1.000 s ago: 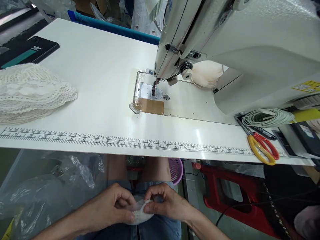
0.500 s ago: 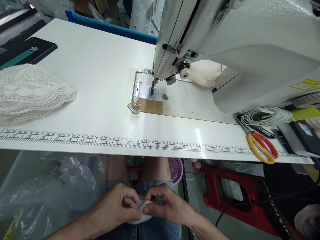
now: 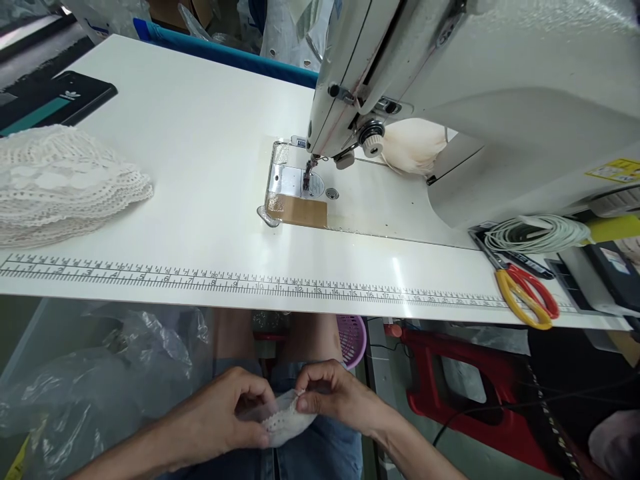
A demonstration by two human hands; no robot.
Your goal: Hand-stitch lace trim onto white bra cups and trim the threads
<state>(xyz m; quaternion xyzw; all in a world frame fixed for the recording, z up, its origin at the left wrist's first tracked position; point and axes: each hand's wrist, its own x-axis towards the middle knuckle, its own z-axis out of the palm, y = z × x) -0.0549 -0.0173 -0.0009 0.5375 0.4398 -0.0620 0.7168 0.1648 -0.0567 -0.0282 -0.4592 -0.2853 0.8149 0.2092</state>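
Note:
A small piece of white lace fabric (image 3: 289,424), partly sheer with an eyelet edge, is stretched between my hands over my lap. My left hand (image 3: 245,410) is closed on its left end, thumb below and fingers curled above. At the upper right end, my right hand (image 3: 330,393) pinches the edge between thumb and forefinger. Parts of the fabric are hidden under my fingers. Above my hands, on the table, stands a sewing machine (image 3: 380,73), its presser foot (image 3: 307,177) over the metal needle plate.
A stack of white lace pieces (image 3: 65,187) lies on the table's left side by a dark phone-like case (image 3: 55,100). Scissors (image 3: 530,300) and coiled cord (image 3: 535,233) lie at the right. A printed ruler (image 3: 280,287) runs along the front edge. Clear plastic bags (image 3: 110,380) hang lower left.
My left hand has moved slightly left and down, away from the right hand. More of the lace fabric now shows between them. My right hand has shifted slightly up and right.

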